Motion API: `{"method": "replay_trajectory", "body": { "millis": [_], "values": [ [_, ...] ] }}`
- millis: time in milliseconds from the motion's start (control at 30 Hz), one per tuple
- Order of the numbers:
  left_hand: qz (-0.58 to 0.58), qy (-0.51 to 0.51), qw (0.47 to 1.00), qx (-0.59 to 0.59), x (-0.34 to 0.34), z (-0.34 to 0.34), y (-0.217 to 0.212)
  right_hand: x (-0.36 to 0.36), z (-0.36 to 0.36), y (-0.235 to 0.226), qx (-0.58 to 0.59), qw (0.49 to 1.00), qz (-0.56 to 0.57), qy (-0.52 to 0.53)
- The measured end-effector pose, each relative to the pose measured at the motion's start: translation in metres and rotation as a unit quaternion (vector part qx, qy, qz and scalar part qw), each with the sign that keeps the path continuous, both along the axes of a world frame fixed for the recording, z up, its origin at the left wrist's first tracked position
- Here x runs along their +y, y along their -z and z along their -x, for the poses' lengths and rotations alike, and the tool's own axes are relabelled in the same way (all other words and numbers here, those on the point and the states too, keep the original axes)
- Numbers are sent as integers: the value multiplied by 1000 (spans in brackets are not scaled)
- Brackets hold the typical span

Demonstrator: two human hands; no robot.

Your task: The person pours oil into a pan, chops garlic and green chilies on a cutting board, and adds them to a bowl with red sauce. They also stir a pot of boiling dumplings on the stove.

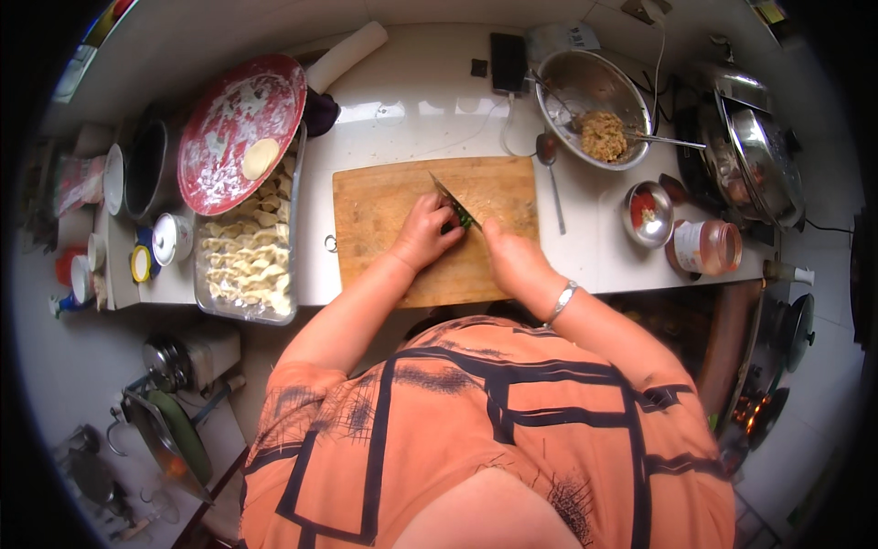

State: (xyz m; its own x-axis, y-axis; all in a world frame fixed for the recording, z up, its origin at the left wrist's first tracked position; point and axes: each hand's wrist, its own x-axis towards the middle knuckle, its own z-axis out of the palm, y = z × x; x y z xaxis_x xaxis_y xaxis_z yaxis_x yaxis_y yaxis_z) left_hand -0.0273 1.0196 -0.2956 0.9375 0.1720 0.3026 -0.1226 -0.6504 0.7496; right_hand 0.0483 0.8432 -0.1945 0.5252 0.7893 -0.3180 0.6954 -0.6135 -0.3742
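Note:
A wooden cutting board (pixel 375 197) lies on the white counter in front of me. My right hand (pixel 519 260), with a silvery band at its wrist, is closed round the handle of a kitchen knife (pixel 448 193). The blade points away and to the left across the board. Just left of the blade, my left hand (pixel 426 232) has its fingers curled and pressed down on a small dark green vegetable (pixel 465 219). Most of that vegetable is hidden by the fingers and the blade, so its exact kind does not show.
To the left, a floury red tray (pixel 206 151) with one round wrapper (pixel 261 159) overlaps a clear bin (pixel 293 302) of dumplings (pixel 242 265). At right stand a steel bowl (pixel 558 78) of filling (pixel 604 137), a spoon (pixel 554 183), a small bowl (pixel 647 233) and a jar (pixel 704 247).

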Motion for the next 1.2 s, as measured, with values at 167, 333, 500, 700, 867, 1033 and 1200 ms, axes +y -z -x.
{"method": "replay_trajectory", "body": {
  "millis": [167,333,500,700,867,1033,1200],
  "values": [
    [-1,4,1000,-7,0,2,0,0,-4,3,13,1000,-14,-3],
    [3,10,1000,-14,2,1,-3,0,-5,-3,15,1000,16,-17],
    [5,-5,1000,-11,1,3,-1,7,-3,-2,13,999,31,-10],
    [17,-6,999,-30,0,5,3,6,-8,-3,11,999,41,-18],
    [10,-15,999,-51,-1,5,4,12,0,-2,-11,1000,0,-14],
    [11,-11,999,-47,-1,5,5,6,-8,-4,-3,999,21,-30],
    [15,-21,999,-41,-2,6,5,14,-1,3,19,999,28,-1]
  ]
}}
